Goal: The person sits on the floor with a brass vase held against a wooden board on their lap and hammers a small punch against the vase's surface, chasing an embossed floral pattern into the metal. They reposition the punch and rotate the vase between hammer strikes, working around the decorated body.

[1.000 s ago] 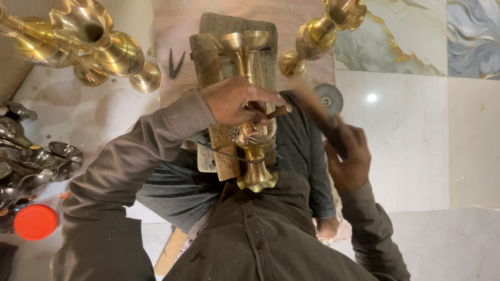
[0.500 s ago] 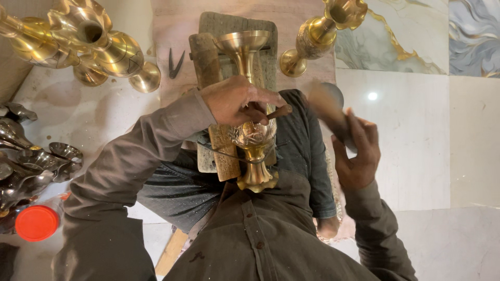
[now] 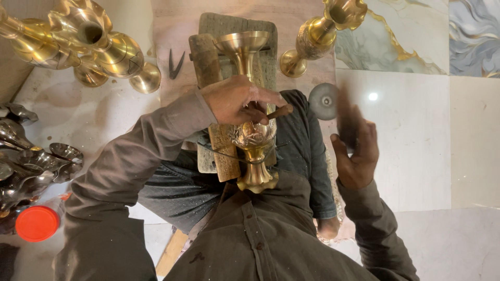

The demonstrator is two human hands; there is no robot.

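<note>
A brass vase lies lengthwise on a wooden block over my lap, its wide mouth pointing away from me. My left hand rests on the vase's body and pinches a small dark punch against the patterned metal. To the right of the vase, my right hand is raised and gripping a dark hammer, which is motion-blurred. The hammer is apart from the punch.
Several brass vases lie at the top left and another at the top right. A round grey disc and small dark pincers lie on the tiled floor. Dark metal pieces and a red lid are at the left.
My right hand has swung the hammer rightwards, away from the punch and vase. My left hand and the vase have stayed put.
</note>
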